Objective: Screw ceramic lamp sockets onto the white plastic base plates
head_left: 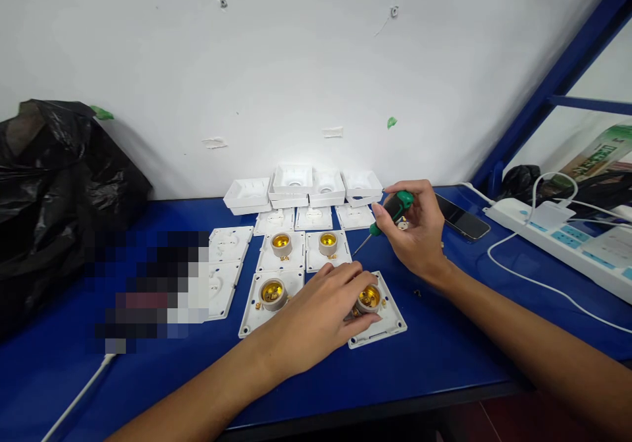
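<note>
Low in the centre of the frame, the left hand point(323, 313) is lying flat, fingers spread, pressing on a white square plastic plate carrying a beige lamp socket with a brass-coloured inside point(376, 310); the plate is sitting slightly askew on the blue tabletop point(444, 356). Just above and to the right, the right hand point(417, 234) is closing around a green-handled screwdriver point(390, 215), its thin shaft slanting down-left toward the plates, tip in the air. That bare tip is pointing toward the left fingers, so a slip could jab them. Small loose screws point(417, 292) are lying right of the plate and could roll off if nudged. Further back, three similar socket plates point(271, 297) and blank white covers point(227, 244) are crowding the centre; a sweeping wrist could scatter them. Stacked white square boxes point(293, 182) are lining the wall, and a black phone point(461, 218) and white power strip point(557, 234) are sitting at the right.
</note>
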Demonstrator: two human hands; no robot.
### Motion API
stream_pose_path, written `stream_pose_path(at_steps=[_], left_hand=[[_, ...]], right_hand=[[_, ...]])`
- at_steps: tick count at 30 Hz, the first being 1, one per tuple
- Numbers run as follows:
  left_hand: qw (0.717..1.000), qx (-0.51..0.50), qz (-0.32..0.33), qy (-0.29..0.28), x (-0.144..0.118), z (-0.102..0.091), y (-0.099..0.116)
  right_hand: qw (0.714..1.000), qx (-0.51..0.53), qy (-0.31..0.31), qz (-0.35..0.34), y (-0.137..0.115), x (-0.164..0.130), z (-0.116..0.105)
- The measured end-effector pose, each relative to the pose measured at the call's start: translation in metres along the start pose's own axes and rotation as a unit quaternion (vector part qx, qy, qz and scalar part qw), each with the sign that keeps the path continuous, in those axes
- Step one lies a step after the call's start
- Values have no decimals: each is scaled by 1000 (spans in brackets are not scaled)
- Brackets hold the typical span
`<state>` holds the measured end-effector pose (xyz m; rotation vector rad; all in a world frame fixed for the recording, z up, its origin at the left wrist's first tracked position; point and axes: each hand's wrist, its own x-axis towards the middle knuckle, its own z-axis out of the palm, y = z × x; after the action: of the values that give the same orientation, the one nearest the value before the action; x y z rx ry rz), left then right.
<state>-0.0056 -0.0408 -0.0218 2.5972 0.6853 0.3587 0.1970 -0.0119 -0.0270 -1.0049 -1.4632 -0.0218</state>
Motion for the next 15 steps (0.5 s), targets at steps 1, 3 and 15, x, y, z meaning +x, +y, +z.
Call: stream_pose_path(at_steps=[1,3,15], left_hand=[[1000,1,3,-3,0,0,0],[1000,-8,6,-6,0,-1,1],[999,31,34,-13,-3,1,-2]], right_hand=[[1000,0,-1,-1,0,0,0],[1000,1,-1,-5,-1,1,0],[1000,7,3,-8,0,1,0]])
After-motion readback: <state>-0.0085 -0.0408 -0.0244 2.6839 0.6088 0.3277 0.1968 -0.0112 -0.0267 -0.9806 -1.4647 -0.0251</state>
